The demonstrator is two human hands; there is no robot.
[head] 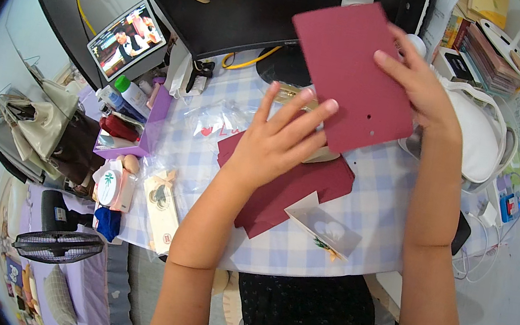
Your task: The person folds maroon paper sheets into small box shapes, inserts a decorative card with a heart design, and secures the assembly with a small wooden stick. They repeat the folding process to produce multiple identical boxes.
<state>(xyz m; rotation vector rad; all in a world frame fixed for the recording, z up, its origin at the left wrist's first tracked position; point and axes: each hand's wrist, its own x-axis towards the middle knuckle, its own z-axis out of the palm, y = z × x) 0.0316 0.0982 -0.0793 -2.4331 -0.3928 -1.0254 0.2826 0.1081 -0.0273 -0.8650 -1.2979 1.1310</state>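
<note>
A maroon sheet of card with two small holes near its lower edge is gripped at its right side by my right hand. The sheet is raised and tilted above the table. My left hand has its fingers spread; the index fingertip overlaps the sheet's left edge, and whether it touches is unclear. Under that hand lie more maroon card pieces, partly covered. Closer to my body, a small white folded card with a green and orange decoration stands partly open on the checked tablecloth.
Clear plastic bags and a packaged cream item lie to the left, beside a purple box of bottles. A monitor hung with headbands stands behind. At the right are a white pouch and cables.
</note>
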